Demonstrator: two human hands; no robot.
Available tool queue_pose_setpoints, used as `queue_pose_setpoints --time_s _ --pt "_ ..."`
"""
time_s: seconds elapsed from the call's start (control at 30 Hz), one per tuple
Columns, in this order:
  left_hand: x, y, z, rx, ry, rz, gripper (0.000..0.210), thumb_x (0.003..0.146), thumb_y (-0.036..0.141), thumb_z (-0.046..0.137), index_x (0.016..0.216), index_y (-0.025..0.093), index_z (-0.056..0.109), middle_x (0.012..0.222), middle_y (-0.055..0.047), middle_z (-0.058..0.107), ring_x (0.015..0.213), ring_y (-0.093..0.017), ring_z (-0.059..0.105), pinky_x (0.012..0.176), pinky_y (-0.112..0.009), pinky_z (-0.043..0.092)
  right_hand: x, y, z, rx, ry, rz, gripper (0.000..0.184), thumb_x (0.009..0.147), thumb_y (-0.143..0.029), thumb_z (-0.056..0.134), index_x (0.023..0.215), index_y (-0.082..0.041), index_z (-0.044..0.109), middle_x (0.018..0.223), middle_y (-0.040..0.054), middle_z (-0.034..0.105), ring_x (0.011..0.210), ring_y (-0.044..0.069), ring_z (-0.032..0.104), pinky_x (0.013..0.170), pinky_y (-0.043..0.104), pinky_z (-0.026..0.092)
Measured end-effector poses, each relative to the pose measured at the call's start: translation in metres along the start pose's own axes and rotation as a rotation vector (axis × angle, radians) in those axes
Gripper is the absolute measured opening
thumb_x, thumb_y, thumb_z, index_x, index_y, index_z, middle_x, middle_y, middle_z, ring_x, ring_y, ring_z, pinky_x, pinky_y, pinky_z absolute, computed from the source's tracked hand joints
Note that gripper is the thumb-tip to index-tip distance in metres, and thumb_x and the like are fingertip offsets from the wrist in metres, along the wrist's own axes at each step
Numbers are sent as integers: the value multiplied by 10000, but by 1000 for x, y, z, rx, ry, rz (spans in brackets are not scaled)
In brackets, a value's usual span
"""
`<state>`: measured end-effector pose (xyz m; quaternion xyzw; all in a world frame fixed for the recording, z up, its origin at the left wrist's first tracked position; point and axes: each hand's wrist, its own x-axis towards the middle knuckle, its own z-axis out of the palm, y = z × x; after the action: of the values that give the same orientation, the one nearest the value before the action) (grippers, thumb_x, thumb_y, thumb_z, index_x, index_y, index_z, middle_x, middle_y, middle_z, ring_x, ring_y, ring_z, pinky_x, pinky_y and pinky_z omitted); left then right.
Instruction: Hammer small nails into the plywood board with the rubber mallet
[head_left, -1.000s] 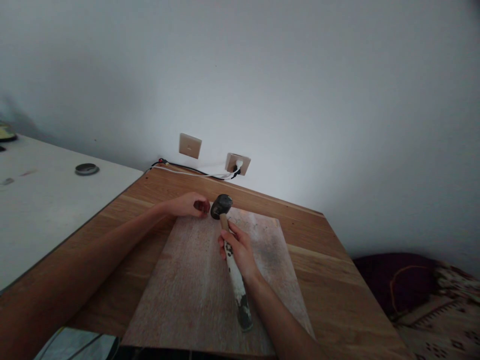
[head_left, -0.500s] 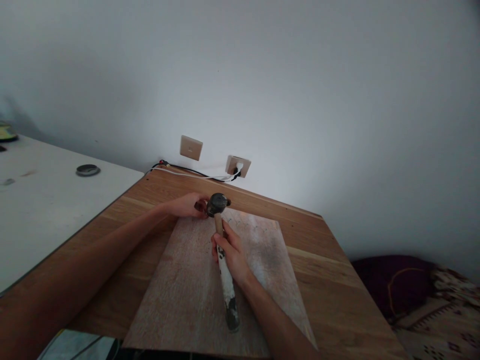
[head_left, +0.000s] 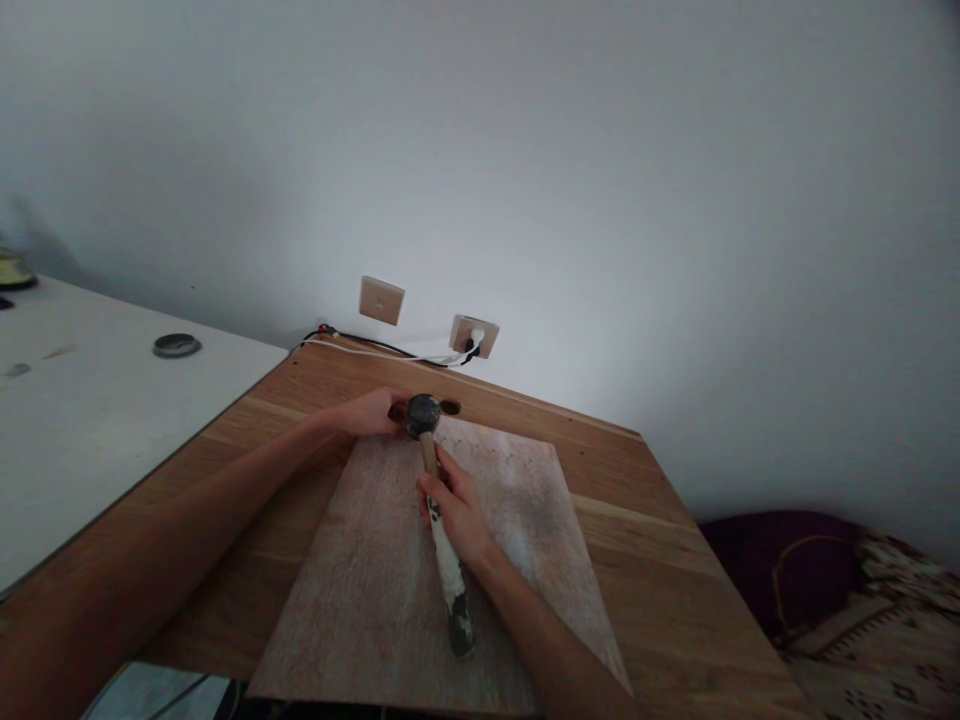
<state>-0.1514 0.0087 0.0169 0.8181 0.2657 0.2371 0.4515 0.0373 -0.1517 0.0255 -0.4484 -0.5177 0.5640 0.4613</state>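
Note:
My right hand [head_left: 457,510] is wrapped round the upper handle of a hammer [head_left: 448,565]. Its handle is worn, with white and dark paint patches, and its dark, rounded head [head_left: 422,415] points away from me. At the far left corner of a worn wooden board [head_left: 390,560], my left hand [head_left: 373,412] has its fingers drawn together. The hammer head covers the fingertips, so whatever they pinch cannot be made out. Small bent wire-like pieces [head_left: 480,448] stand in a row along the board's far edge, right of the hammer head.
The board lies on a wooden table [head_left: 637,560] with a round hole [head_left: 450,407] near the back. White and black cables run to a wall socket [head_left: 474,336]. A white table [head_left: 90,420] on the left bears a round dark lid [head_left: 176,345]. Patterned fabric [head_left: 885,640] lies at right.
The hammer head has moved slightly left and down, closer to my left fingers. The table hole behind it now shows. My left hand stays at the board's corner.

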Motion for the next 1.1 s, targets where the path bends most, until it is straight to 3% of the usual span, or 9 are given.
queue_pose_setpoints --time_s 0.13,0.67,0.83,0.97,1.03,1.1 --pt "0 -5 -1 56 31 10 313 753 320 783 1005 138 749 956 -48 778 893 -231 709 823 -295 534 -3 -1 3 -42 11 -37 474 871 -422 654 1316 -260 640 618 -53 515 499 147 436 490 277 353" --pt "1 -9 -4 30 -47 46 434 765 273 750 1184 168 708 1048 -52 772 957 -237 706 861 -303 542 2 2 0 53 11 15 404 811 -432 706 1167 -242 711 614 -46 551 435 120 440 417 252 336" --pt "1 -4 -14 98 -83 40 502 783 279 669 1273 171 661 1150 -97 758 983 -235 711 851 -318 566 -10 -14 -12 186 182 -99 490 838 -494 722 1245 -250 599 703 -41 619 441 117 504 402 236 380" --pt "4 26 -26 122 160 28 402 857 401 616 1180 169 674 1160 -121 742 1033 -253 704 885 -365 583 -39 -26 -38 140 196 -16 460 773 -496 817 1086 -239 599 855 -2 678 526 162 638 487 307 527" --pt "4 56 -31 150 281 57 375 891 447 596 1139 178 679 1148 -117 739 1042 -255 696 891 -374 583 -57 -24 -52 90 227 66 425 780 -543 789 1009 -222 630 793 8 673 541 190 649 517 341 544" --pt "0 94 -33 190 328 113 356 919 475 583 1123 199 681 1157 -98 737 1057 -248 687 917 -370 574 -73 -16 -66 -5 325 67 376 835 -580 699 936 -220 663 700 12 653 555 213 646 536 347 525"
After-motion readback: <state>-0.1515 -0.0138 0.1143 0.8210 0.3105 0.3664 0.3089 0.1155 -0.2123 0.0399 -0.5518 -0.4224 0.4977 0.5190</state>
